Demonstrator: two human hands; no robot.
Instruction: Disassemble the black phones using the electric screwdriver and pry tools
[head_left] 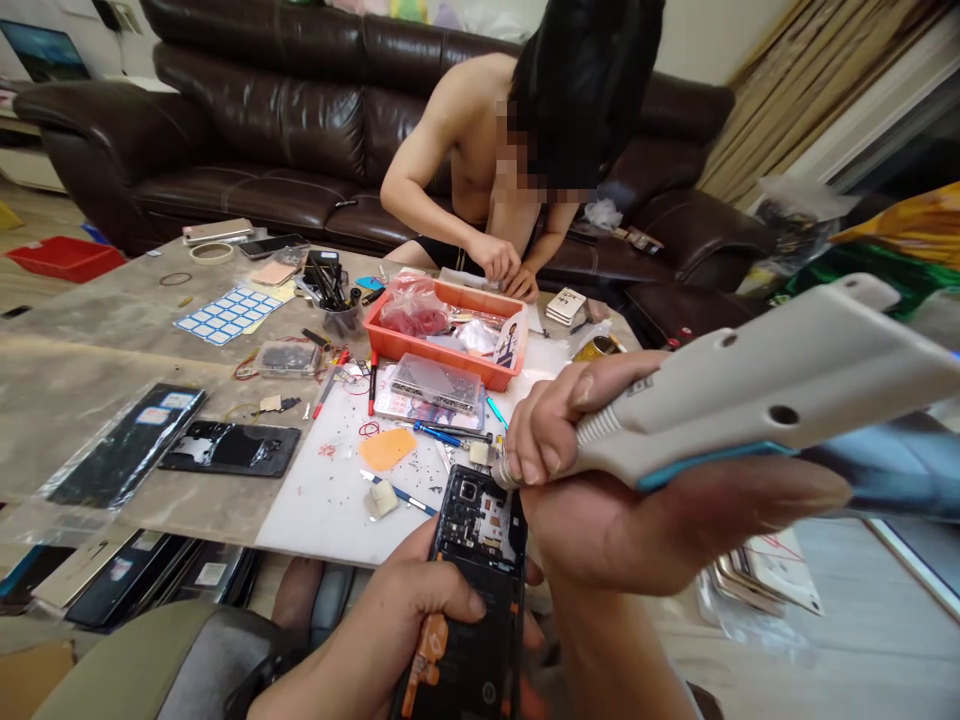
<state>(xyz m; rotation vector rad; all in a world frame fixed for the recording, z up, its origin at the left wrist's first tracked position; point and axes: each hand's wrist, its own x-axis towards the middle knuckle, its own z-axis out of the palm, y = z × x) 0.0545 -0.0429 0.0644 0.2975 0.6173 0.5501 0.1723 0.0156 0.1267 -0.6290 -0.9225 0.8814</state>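
My left hand (405,610) grips an opened smartphone (484,600); its back cover is off, so the camera, the circuit board area and a black battery with orange tabs show. The thumb lies across the battery. In my right hand (607,510) is a grey plastic hand tool (720,370) with a ribbed neck, screw holes and a teal strip. Its threaded metal tip is near the phone's upper edge; whether they touch I cannot tell. Close by on the white work mat (300,510) lie a blue pen-like tool (409,495) and an orange plastic piece (386,449).
Across the table a person (465,150) works with both hands beside an orange-red tray (450,355) of bags and parts. A screw box (435,384), another opened phone (229,448) and a wrapped black panel (124,445) lie about. Below the table edge, several phone panels (142,570) are stacked.
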